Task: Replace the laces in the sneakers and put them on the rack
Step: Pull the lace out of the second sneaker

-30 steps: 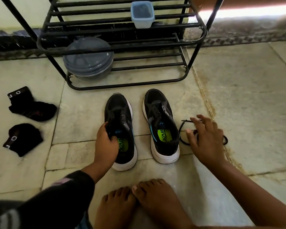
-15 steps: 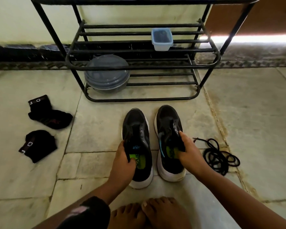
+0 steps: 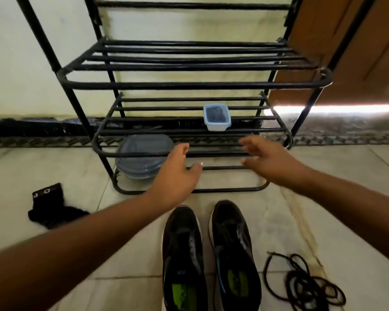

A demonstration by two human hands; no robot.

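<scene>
A black metal rack (image 3: pixel 195 84) stands against the wall, its lower shelves carrying a round lidded container (image 3: pixel 144 157) and a small blue box (image 3: pixel 217 117). The sneakers (image 3: pixel 209 254) are left side by side on the floor before it, apparently unlaced, though blur hinders certainty. A loose lace (image 3: pixel 301 286) lies beside them. The left hand (image 3: pixel 177 173) and right hand (image 3: pixel 270 161) are stretched toward the rack, fingers released, nothing grasped, probably to steady it.

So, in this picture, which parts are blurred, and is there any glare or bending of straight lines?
Head view: both the left hand and right hand are smeared by motion; the strip of light under the door is blown out; the rack bars bow from the wide lens.
</scene>
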